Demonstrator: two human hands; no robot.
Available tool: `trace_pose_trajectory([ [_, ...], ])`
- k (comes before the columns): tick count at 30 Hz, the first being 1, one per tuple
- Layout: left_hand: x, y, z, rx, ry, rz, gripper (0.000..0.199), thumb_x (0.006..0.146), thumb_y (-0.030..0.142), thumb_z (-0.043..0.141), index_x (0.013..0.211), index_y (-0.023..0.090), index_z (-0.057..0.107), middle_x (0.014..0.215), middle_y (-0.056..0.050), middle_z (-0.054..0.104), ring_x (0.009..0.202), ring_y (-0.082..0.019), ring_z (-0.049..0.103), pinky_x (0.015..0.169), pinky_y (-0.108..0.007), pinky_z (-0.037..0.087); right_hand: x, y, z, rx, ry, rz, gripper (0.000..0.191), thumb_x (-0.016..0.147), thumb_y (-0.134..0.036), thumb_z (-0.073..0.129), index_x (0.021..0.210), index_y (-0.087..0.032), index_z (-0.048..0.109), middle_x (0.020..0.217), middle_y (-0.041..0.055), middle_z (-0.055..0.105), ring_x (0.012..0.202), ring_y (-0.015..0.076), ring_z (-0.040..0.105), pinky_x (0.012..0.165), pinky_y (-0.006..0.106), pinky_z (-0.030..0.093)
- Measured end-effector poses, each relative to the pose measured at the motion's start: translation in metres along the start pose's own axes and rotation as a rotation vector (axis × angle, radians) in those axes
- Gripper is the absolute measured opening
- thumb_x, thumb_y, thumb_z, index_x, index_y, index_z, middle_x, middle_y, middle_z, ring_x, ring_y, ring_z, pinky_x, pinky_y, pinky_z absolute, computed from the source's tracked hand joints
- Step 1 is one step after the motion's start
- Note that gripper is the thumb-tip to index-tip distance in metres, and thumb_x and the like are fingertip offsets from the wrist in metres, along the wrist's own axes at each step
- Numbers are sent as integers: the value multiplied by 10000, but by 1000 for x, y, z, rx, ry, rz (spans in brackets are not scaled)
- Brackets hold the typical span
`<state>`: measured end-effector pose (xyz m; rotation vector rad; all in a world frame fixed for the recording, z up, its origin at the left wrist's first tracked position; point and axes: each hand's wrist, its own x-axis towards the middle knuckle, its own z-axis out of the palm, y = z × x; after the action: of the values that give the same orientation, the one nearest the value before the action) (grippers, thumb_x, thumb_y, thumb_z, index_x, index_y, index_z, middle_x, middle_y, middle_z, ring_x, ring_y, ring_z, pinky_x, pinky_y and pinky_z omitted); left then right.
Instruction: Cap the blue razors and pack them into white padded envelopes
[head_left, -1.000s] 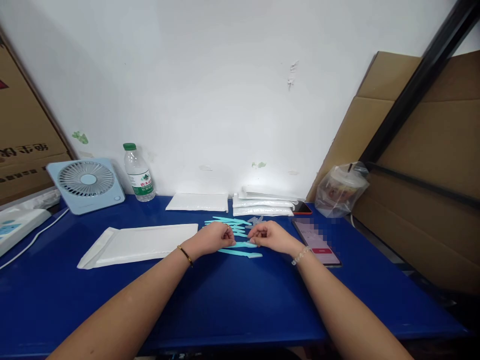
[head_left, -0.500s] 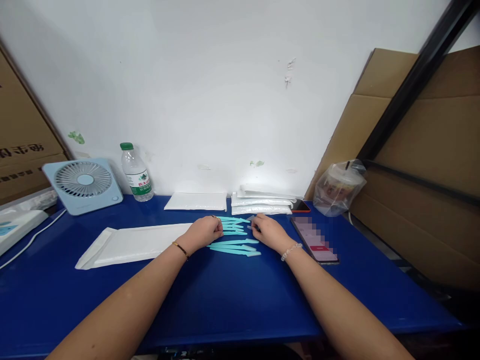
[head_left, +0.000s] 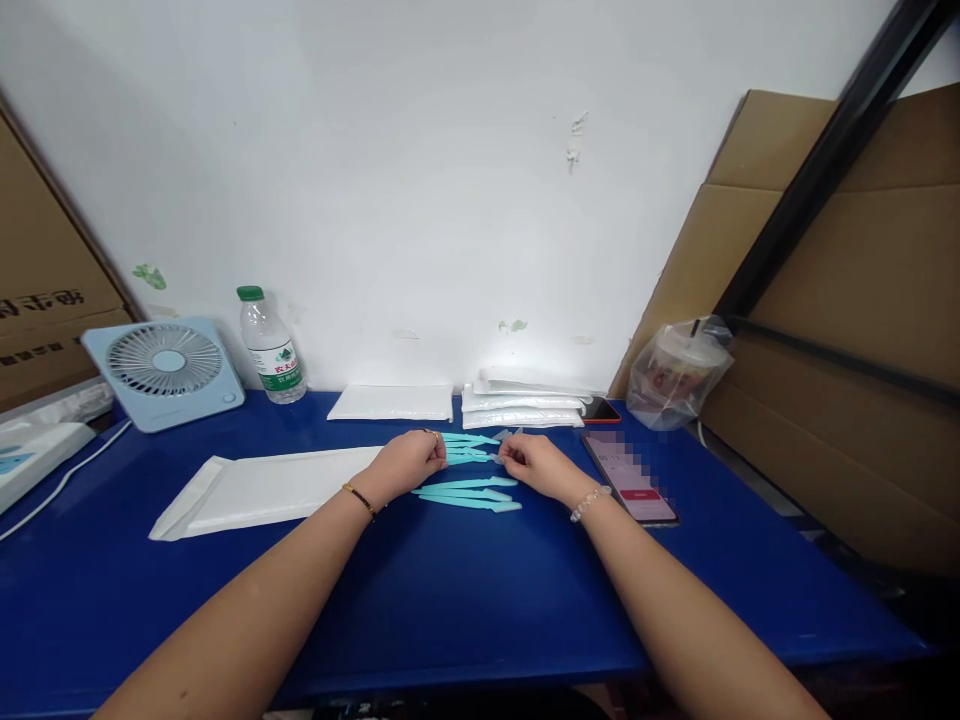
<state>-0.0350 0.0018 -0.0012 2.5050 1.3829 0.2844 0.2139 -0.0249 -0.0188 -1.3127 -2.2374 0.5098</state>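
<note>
Several turquoise eyebrow razors (head_left: 466, 447) lie fanned out between my hands. My left hand (head_left: 409, 462) is closed in a pinch over their handle ends; how many it grips is hidden. On the other side, my right hand (head_left: 534, 464) pinches a small clear blade cap (head_left: 496, 459) at the tip of one razor. More clear caps (head_left: 507, 435) show just beyond its fingers. Closer to me, a separate group of turquoise razors (head_left: 469, 494) rests on the blue table (head_left: 480, 600), touched by neither hand.
A white padded envelope (head_left: 277, 488) lies to the left, partly behind my left hand. White packets (head_left: 521, 405) are stacked by the wall, beside another packet (head_left: 391, 402). A phone (head_left: 630, 480) and bagged drink cup (head_left: 679, 370) stand right; a fan (head_left: 166, 370) and water bottle (head_left: 271, 345) stand left.
My right hand has shifted slightly towards me, from the upper razor tips to a lower one. The lowest razor of the held fan has moved up closer to the others.
</note>
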Motion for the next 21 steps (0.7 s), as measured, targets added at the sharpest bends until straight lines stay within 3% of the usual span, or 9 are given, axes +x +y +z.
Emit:
trace_pose_trajectory([
  [8,0,-1,-2,45,13,4,86,785,268,542,747,204,584,760,-6,636,691,-153,569,563,-242,343,-1,1,-4,-20,40,-28,69,787,-162,516,789,-181,582,686,-4,566,610,118,496,569,220,356],
  [15,-2,7,-3,-11,3,50,129,789,291,516,752,202,602,755,-12,643,685,-151,562,561,-240,346,-2,-9,-1,29,-13,-64,103,799,-156,496,803,-179,596,709,1,582,617,114,509,572,217,376],
  [21,-3,11,1,-78,-116,82,165,778,340,532,773,211,636,742,-5,652,652,-145,563,522,-226,344,-4,-9,-2,116,-111,-67,104,790,-175,532,804,-177,634,711,13,616,607,120,536,561,219,403],
])
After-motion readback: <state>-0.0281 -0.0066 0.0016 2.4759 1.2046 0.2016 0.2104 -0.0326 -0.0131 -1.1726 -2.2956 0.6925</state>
